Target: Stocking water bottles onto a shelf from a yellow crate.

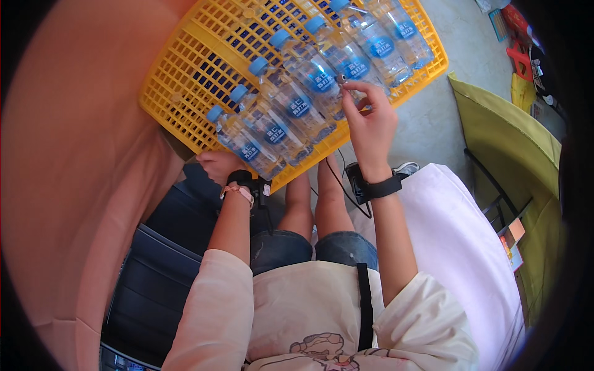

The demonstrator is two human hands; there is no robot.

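Observation:
A yellow plastic basket (pixel 420 82) with a lattice surface is tilted before me. Several clear plastic water bottles (pixel 297 104) with blue caps and blue printed labels lie side by side on it, caps pointing away from me. My left hand (pixel 219 165) grips the basket's near left corner, its fingers partly hidden there. Over the middle bottles, my right hand (pixel 375 113) pinches a small round greyish object (pixel 341 79) between thumb and forefinger. That object is too small to identify.
Black padded seating (pixel 153 273) stands at my left, beside a large pinkish cloth (pixel 69 185). White cloth (pixel 455 232) covers something on my right, near an olive-green fabric panel (pixel 510 120). A black cable (pixel 341 185) hangs by my knees. A red plastic item (pixel 519 60) lies farther right.

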